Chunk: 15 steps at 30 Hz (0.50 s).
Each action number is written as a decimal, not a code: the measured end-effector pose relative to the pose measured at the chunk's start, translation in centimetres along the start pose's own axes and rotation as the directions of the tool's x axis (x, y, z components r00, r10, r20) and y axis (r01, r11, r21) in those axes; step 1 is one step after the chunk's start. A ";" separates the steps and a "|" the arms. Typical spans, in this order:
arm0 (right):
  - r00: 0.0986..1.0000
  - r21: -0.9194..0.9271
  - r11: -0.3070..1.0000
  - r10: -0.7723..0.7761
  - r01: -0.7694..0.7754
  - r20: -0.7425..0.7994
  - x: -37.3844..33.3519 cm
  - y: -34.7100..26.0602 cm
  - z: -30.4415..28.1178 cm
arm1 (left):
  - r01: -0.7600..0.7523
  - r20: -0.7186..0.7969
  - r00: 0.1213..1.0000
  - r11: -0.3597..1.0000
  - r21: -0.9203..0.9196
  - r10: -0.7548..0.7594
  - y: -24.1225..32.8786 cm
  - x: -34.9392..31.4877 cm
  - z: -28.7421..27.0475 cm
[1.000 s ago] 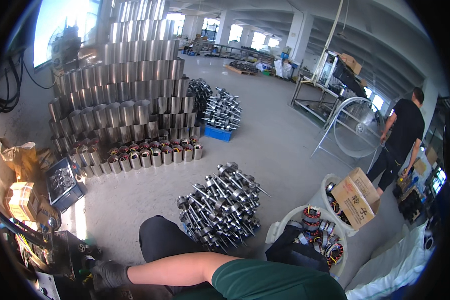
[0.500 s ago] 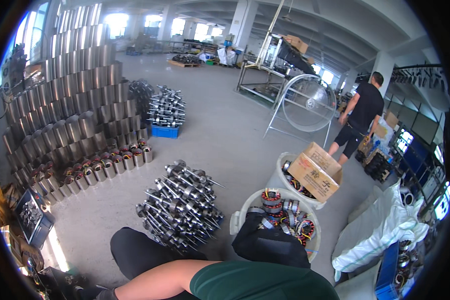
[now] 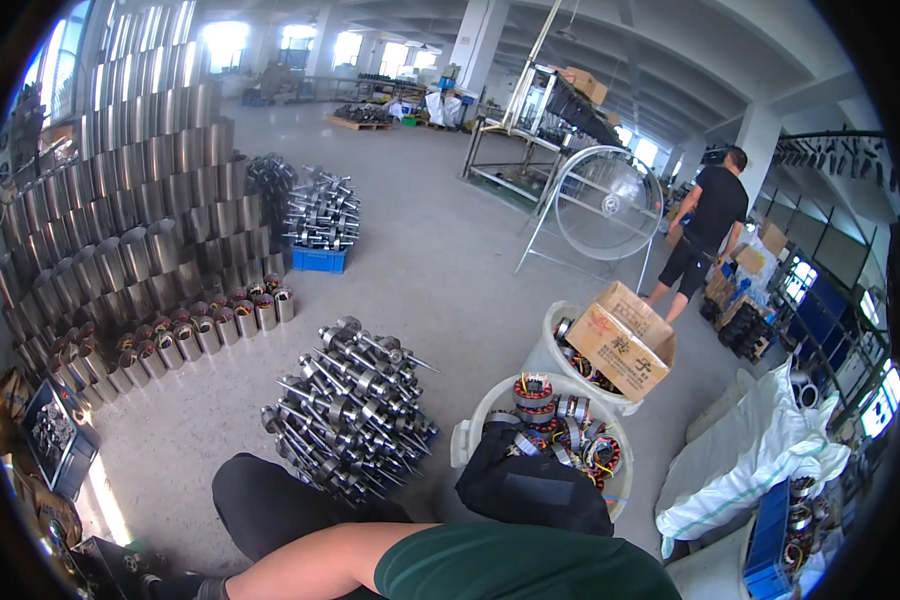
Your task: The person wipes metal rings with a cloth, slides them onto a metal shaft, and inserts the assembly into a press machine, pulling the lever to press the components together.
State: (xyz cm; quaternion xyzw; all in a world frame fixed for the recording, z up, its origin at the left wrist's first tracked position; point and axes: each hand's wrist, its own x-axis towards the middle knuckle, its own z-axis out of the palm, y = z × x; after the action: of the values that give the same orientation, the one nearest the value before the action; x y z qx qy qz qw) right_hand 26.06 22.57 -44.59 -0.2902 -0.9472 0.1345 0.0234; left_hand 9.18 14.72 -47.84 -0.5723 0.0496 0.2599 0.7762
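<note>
My right arm, in a short green sleeve, reaches across to the lower left over my dark-clad legs. Something dark covers its wrist, and my right hand (image 3: 208,588) is at the lower edge with its fingers hidden. Beside it is a dark boxy thing (image 3: 110,565), mostly in shadow. My left hand is not in view. Beyond my left knee, metal rotors with shafts (image 3: 355,405) lie in a heap on the floor. Next to my right knee, a whitish tub (image 3: 460,443) holds wound stators (image 3: 535,400) with red rings and coloured wires.
An open cardboard box (image 3: 620,350) rests on a second tub (image 3: 555,365). Metal cylinders (image 3: 120,190) are stacked at left, near a blue crate (image 3: 318,259) of rotors. A large round fan (image 3: 607,205), a walking person (image 3: 710,225) and white sacks (image 3: 735,460) are to the right.
The whole view has shifted slightly, with most things now a little farther left. The person at the back is in mid-walk. My arm stays in nearly the same pose.
</note>
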 end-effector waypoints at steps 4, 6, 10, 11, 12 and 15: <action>1.000 -0.048 0.999 -0.004 0.004 0.002 -0.2 0.0 -1.7 | -0.025 -0.026 0.999 0.994 0.106 0.028 0.5 0.0 -0.2; 0.994 -0.016 0.998 0.057 -0.059 -0.088 -0.4 1.8 -4.2 | -0.033 -0.045 0.998 0.986 0.162 0.041 0.7 0.2 -0.2; 0.976 0.067 0.974 0.218 -0.216 -0.019 0.4 3.9 -12.7 | -0.087 -0.058 0.993 0.966 0.242 0.103 2.0 -2.3 -1.6; 0.954 0.069 0.959 0.282 -0.276 -0.104 0.2 6.1 -14.2 | -0.082 -0.073 0.992 0.957 0.278 0.106 1.8 -2.0 -1.3; 0.915 0.072 0.935 0.355 -0.348 -0.193 -0.5 9.2 -15.7 | -0.064 -0.097 0.990 0.944 0.323 0.100 1.5 -1.0 -0.7; 0.917 -0.220 0.892 0.395 -0.396 -0.047 -3.4 16.1 -21.7 | -0.033 -0.129 0.987 0.909 0.416 0.095 1.4 1.3 0.2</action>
State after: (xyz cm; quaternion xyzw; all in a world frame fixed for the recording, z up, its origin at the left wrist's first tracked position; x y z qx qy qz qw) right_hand 40.28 38.72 -27.94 -0.4775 -0.8774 0.0284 -0.0371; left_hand 9.60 15.61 -49.43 -0.4112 0.1791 0.2261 0.8647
